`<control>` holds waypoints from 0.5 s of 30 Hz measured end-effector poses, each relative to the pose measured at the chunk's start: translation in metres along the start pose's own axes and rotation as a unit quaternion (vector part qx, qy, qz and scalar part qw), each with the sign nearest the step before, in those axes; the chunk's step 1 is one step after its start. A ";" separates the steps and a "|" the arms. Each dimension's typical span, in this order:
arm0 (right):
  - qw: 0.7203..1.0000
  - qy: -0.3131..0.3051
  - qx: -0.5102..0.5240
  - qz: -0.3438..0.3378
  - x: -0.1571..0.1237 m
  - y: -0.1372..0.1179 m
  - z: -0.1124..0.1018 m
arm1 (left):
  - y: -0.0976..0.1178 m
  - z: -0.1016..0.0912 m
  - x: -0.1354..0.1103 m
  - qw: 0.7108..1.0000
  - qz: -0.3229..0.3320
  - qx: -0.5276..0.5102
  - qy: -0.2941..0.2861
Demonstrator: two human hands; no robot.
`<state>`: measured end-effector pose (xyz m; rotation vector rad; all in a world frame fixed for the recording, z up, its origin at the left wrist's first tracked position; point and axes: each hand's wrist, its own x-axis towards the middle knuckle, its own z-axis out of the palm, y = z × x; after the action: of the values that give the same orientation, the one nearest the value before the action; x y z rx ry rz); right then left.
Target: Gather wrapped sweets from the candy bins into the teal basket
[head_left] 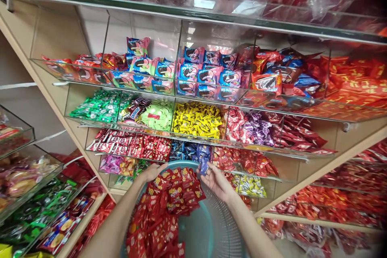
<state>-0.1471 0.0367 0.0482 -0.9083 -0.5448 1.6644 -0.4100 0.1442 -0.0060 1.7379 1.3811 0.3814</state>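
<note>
A teal plastic basket (223, 225) fills the lower middle, tilted toward the shelves. Many small red candy packets (178, 189) lie in its left and far part, while bare floor shows on the right. My left hand (153, 171) is closed on the basket's far left rim, its fingertips partly hidden. At the far right rim, my right hand (215, 180) pinches a small blue-purple candy packet (203, 166). Just behind that packet sits a shelf section of dark blue packets (181, 151). Whether the right hand also touches the rim, I cannot tell.
Glass-fronted shelves hold yellow candies (198, 121), green candies (96, 105) and blue-pink cookie packs (208, 74). A glass shelf edge (187, 12) crosses above. Wooden side panels (54, 100) slope down at both sides. More candy bins (36, 201) stand at the left.
</note>
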 end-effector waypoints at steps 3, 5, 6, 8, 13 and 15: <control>1.000 0.011 -0.007 0.018 0.002 0.008 -0.001 | 0.002 -0.001 -0.002 1.000 -0.003 0.009 -0.004; 1.000 0.017 -0.016 0.011 0.001 0.010 -0.002 | 0.004 -0.001 -0.003 1.000 -0.009 0.012 -0.007; 1.000 0.016 -0.021 0.010 0.001 0.010 -0.003 | 0.004 -0.001 -0.004 1.000 -0.010 0.012 -0.008; 1.000 0.010 -0.028 0.010 0.000 0.011 -0.004 | 0.005 0.000 -0.004 1.000 -0.012 0.011 -0.008; 0.997 0.001 -0.069 0.023 -0.003 0.013 -0.006 | 0.003 0.000 -0.003 1.000 -0.003 0.025 -0.003; 0.994 -0.007 -0.106 0.035 -0.003 0.015 -0.008 | 0.002 0.000 -0.002 0.999 0.004 0.032 -0.003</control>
<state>-0.1493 0.0286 0.0332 -1.0808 -0.7161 1.6988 -0.4096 0.1423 -0.0043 1.7958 1.3953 0.3405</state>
